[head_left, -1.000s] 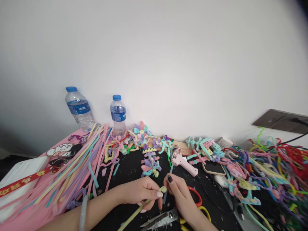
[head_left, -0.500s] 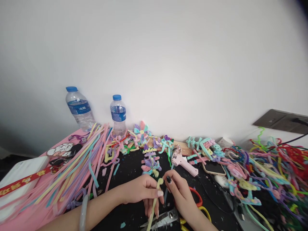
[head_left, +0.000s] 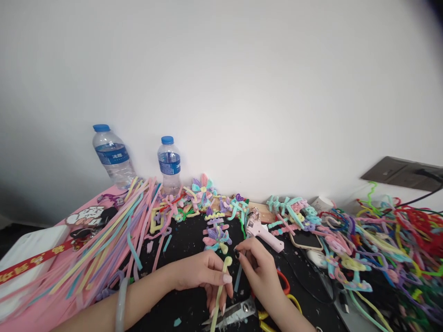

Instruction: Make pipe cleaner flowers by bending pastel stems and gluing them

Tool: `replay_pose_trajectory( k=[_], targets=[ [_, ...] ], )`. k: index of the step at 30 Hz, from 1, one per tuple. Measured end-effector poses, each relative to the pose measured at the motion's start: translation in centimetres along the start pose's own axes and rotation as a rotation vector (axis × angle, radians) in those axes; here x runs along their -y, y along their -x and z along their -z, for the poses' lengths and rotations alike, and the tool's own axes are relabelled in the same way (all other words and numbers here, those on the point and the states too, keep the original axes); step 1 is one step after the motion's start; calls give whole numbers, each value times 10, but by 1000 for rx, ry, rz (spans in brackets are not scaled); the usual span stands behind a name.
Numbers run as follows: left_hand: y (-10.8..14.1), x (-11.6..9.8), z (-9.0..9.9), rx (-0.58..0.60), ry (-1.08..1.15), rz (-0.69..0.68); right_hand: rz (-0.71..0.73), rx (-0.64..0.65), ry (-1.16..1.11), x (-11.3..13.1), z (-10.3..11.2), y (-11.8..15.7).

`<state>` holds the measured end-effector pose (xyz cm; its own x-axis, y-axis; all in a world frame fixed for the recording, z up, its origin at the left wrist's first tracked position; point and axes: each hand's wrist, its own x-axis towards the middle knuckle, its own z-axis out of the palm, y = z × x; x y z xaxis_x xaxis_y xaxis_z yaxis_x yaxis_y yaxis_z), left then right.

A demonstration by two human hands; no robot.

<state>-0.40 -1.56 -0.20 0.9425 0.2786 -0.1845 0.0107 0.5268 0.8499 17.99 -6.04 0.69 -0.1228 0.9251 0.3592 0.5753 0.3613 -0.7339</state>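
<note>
My left hand [head_left: 207,276] is closed, pinching a pale yellow pipe cleaner [head_left: 217,304] between thumb and fingers. The pipe cleaner's upper tip is curled into a small coil, and its long tail hangs down toward me. To the right, my right hand [head_left: 259,267] has its thumb and fingertips drawn together, apart from the coil; anything between them is too small to make out. Metal scissors [head_left: 238,313] with red and yellow handles lie below, partly under my right forearm. A pipe-cleaner flower [head_left: 217,237] in purple, pink and teal lies just beyond my hands.
A pink glue gun [head_left: 266,235] with a translucent stick rests behind my right hand. Pipe cleaners [head_left: 100,249] fan out at left, and a tangled heap [head_left: 398,240] fills the right. Two water bottles [head_left: 169,166] stand by the wall. A phone [head_left: 306,240] lies right of the gun.
My right hand has moved away from the curled tip, slightly up and to the right. My left hand keeps hold of the yellow pipe cleaner almost in place.
</note>
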Motion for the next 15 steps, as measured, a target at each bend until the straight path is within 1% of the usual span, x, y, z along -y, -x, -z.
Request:
replay_pose_trajectory(
  k=[3,7,13,15],
  targets=[
    [0,-1,-1,3,-2,7,83,-22,45,3,2,-9],
    [0,0,-1,12,0,14,127,2,162,9,1,-22],
    [0,1,1,18,-10,27,199,112,427,24,-5,-45],
    [0,0,0,26,-20,27,229,166,514,26,-9,-52]
  ],
)
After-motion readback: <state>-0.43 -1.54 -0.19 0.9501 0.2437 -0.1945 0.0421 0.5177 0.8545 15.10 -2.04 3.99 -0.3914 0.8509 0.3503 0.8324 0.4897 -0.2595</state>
